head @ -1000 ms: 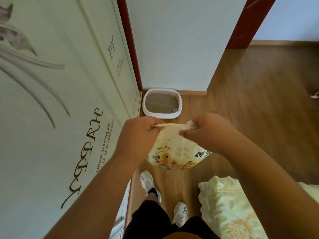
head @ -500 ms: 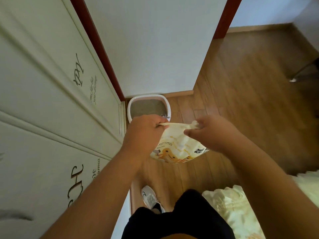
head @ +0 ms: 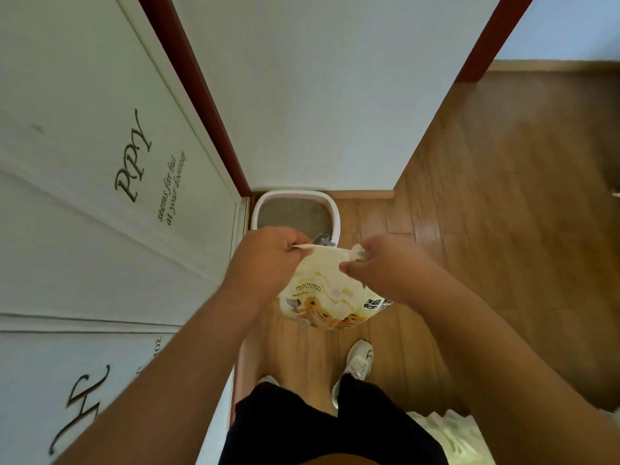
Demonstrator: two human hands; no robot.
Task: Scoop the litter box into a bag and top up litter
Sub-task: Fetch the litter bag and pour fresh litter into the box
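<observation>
A cream and yellow cat litter bag (head: 327,293) hangs in the air between my hands, above the wooden floor. My left hand (head: 268,255) pinches the top left corner of the bag. My right hand (head: 382,263) grips the crumpled top right corner. Just beyond the bag, a white-rimmed litter box (head: 332,209) with grey litter sits on the floor in the corner against the wall. A grey scoop (head: 323,239) pokes out at the box's near right corner, mostly hidden by the bag.
A white door (head: 100,196) with printed lettering runs along the left, and a white wall (head: 318,95) stands behind the box. My legs and white shoes (head: 359,360) are below. Pale bedding (head: 449,434) lies at the bottom right. Wooden floor (head: 503,229) stretches out to the right.
I have stepped closer to the litter box, so it now sits right behind the bag. Both hands keep the same hold on the bag's top corners.
</observation>
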